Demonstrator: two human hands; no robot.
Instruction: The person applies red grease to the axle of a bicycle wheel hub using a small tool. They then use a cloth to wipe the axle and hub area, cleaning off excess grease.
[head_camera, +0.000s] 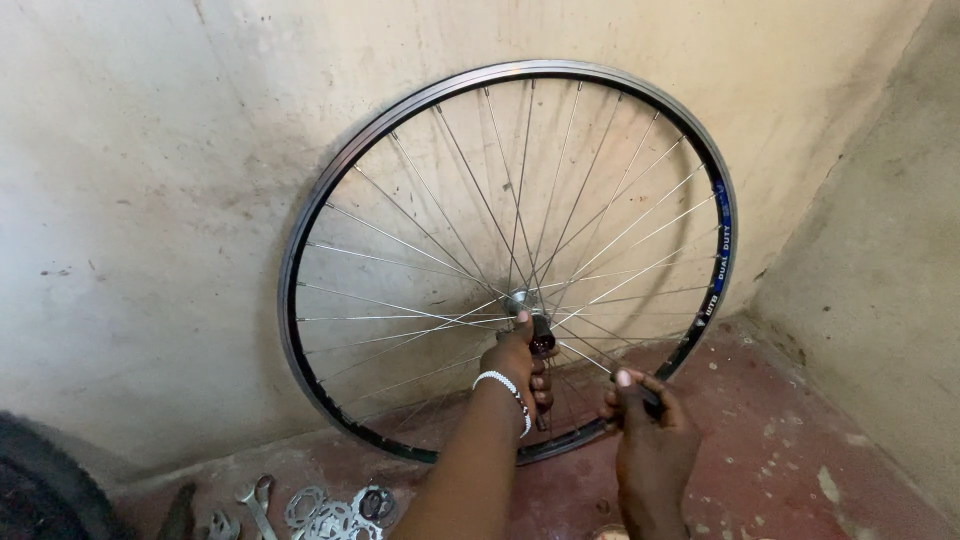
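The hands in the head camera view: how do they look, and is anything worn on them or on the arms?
Both forearms are bare, with no sleeves and no gloves. The left hand has a white beaded bracelet around its wrist. The right hand wears nothing that shows: no ring, watch or band.

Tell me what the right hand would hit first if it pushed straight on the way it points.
Most likely the wheel's spokes: the right hand points up and away toward the wheel leaning on the wall. Depth is unclear.

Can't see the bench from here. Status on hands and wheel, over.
Left hand grips the hub of the bicycle wheel, which leans on the wall. Right hand holds a dark tool by the lower spokes. Wrench and sprockets lie on floor, clear.
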